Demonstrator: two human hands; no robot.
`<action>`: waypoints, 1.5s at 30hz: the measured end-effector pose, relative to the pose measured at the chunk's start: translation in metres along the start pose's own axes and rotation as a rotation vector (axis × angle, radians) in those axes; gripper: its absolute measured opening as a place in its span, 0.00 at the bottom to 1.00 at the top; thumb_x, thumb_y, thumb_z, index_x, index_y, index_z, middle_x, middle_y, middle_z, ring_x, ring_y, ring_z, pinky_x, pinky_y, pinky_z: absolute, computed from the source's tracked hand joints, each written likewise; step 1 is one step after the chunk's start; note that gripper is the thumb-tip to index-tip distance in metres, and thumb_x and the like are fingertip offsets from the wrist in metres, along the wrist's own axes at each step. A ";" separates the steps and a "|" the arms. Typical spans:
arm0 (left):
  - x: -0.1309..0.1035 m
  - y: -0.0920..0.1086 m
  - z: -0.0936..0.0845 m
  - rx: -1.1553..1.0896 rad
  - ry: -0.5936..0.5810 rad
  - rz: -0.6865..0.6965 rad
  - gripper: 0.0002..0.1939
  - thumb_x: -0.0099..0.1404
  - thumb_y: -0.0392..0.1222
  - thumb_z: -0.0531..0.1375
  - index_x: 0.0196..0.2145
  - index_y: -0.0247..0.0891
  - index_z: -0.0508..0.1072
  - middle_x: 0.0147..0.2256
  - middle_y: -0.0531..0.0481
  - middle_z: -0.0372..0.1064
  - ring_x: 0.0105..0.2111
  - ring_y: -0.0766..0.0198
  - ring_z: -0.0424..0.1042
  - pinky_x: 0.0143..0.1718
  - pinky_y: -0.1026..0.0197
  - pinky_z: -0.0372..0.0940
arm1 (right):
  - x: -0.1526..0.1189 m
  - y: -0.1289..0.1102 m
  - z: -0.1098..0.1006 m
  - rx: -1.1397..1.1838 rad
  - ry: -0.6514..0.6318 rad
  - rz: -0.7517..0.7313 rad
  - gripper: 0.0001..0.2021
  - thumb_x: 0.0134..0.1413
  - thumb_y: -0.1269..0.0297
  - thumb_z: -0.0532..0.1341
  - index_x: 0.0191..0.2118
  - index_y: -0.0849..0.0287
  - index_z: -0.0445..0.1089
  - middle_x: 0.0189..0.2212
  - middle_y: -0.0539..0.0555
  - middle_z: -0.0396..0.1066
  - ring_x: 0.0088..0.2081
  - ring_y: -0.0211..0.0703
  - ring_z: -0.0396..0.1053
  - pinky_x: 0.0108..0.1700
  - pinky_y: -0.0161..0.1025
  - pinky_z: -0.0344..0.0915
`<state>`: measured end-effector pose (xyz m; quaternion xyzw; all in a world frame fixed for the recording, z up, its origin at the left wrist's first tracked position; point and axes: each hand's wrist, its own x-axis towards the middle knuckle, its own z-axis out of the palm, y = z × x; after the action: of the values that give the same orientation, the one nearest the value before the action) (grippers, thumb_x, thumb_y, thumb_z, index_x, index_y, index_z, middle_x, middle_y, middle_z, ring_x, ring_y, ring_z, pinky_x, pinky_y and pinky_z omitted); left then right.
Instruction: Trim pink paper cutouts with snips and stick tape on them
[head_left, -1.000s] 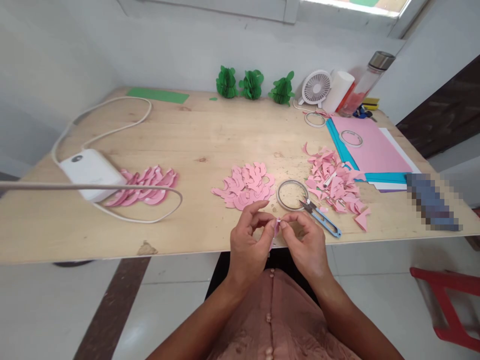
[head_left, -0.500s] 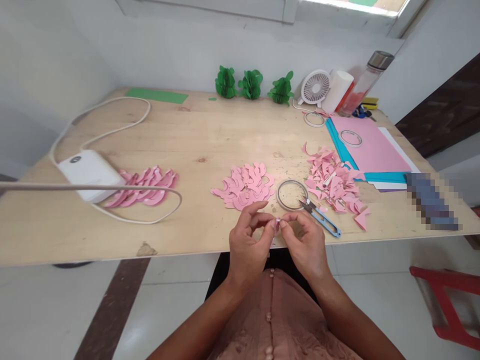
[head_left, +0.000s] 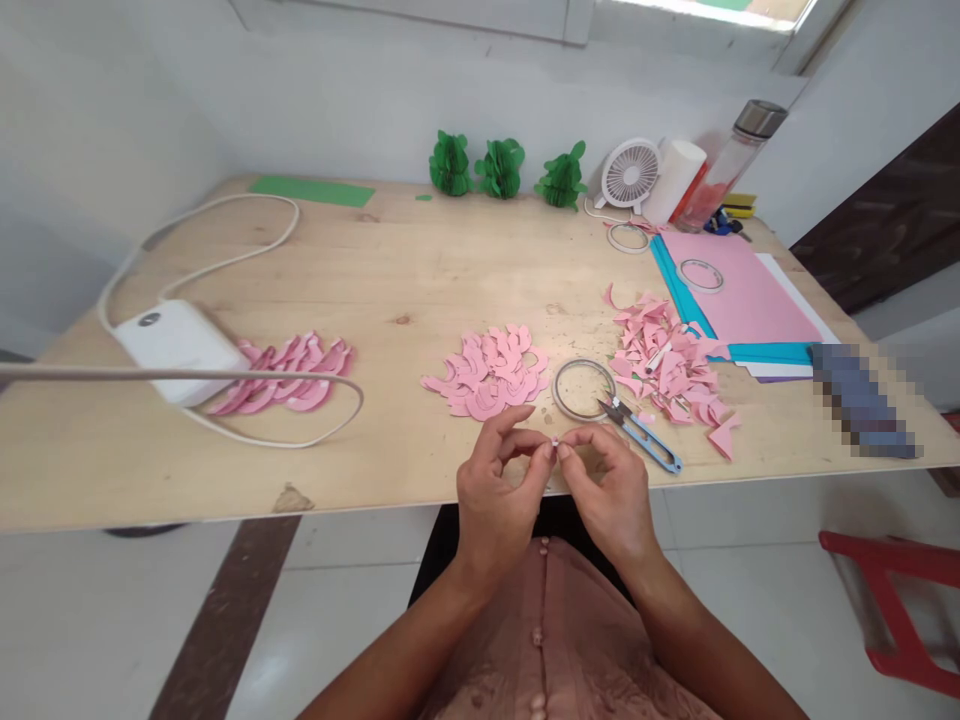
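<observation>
Thumb and forefinger of my left hand (head_left: 501,490) pinch a small pink paper piece (head_left: 555,442) from the left. My right hand (head_left: 609,490) pinches the same piece from the right, fingertips nearly touching; most of it is hidden by the fingers. Just beyond the hands lies a heap of pink curved paper cutouts (head_left: 491,375). A roll of tape (head_left: 556,390) rests near my right hand, with blue-handled thread snips (head_left: 651,442) overlapping its edge. Pink paper scraps (head_left: 667,350) are piled to the right of the tape.
At the left, a white power box (head_left: 176,345) with a cable lies beside more pink pieces (head_left: 300,375). Green paper shapes (head_left: 499,168), a small fan (head_left: 631,174) and a bottle (head_left: 731,165) stand at the back. Coloured sheets (head_left: 750,300) lie right; a red stool (head_left: 892,600) is below.
The pinched pink piece shows less between the fingertips than before. Both hands have barely shifted.
</observation>
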<state>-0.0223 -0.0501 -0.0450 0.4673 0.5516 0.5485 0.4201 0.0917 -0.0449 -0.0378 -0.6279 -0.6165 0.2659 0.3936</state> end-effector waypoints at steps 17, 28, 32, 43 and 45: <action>0.007 0.008 -0.003 -0.211 -0.061 -0.189 0.16 0.55 0.34 0.61 0.42 0.38 0.65 0.25 0.56 0.70 0.27 0.68 0.70 0.31 0.66 0.65 | 0.001 0.005 -0.002 0.103 -0.059 0.077 0.06 0.50 0.63 0.57 0.28 0.57 0.69 0.28 0.50 0.70 0.35 0.44 0.66 0.40 0.41 0.58; 0.007 0.009 -0.004 -0.263 -0.060 -0.291 0.17 0.52 0.34 0.64 0.41 0.37 0.66 0.23 0.56 0.69 0.22 0.70 0.65 0.20 0.71 0.61 | 0.004 0.003 -0.009 0.063 -0.017 0.085 0.06 0.50 0.64 0.57 0.27 0.58 0.69 0.29 0.51 0.70 0.35 0.45 0.67 0.42 0.42 0.59; 0.008 0.013 -0.004 -0.336 -0.064 -0.368 0.19 0.52 0.36 0.64 0.42 0.38 0.65 0.24 0.56 0.69 0.22 0.70 0.65 0.17 0.72 0.60 | 0.004 0.005 -0.011 0.129 -0.055 0.076 0.06 0.52 0.64 0.57 0.29 0.57 0.69 0.29 0.51 0.70 0.35 0.44 0.67 0.41 0.41 0.60; 0.005 0.011 0.000 -0.341 -0.076 -0.340 0.18 0.53 0.35 0.64 0.42 0.37 0.65 0.24 0.56 0.70 0.24 0.71 0.66 0.23 0.71 0.62 | -0.003 0.005 0.000 0.292 -0.092 0.160 0.05 0.51 0.63 0.59 0.30 0.57 0.68 0.26 0.50 0.69 0.29 0.39 0.65 0.30 0.34 0.59; 0.004 0.012 0.000 -0.319 -0.084 -0.323 0.17 0.54 0.35 0.63 0.42 0.37 0.65 0.24 0.56 0.69 0.24 0.71 0.66 0.25 0.70 0.62 | -0.002 0.006 0.000 0.314 -0.098 0.162 0.06 0.53 0.62 0.58 0.29 0.58 0.67 0.24 0.49 0.67 0.27 0.37 0.63 0.29 0.34 0.59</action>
<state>-0.0222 -0.0464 -0.0328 0.3229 0.5077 0.5346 0.5935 0.0947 -0.0465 -0.0437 -0.5927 -0.5329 0.4201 0.4338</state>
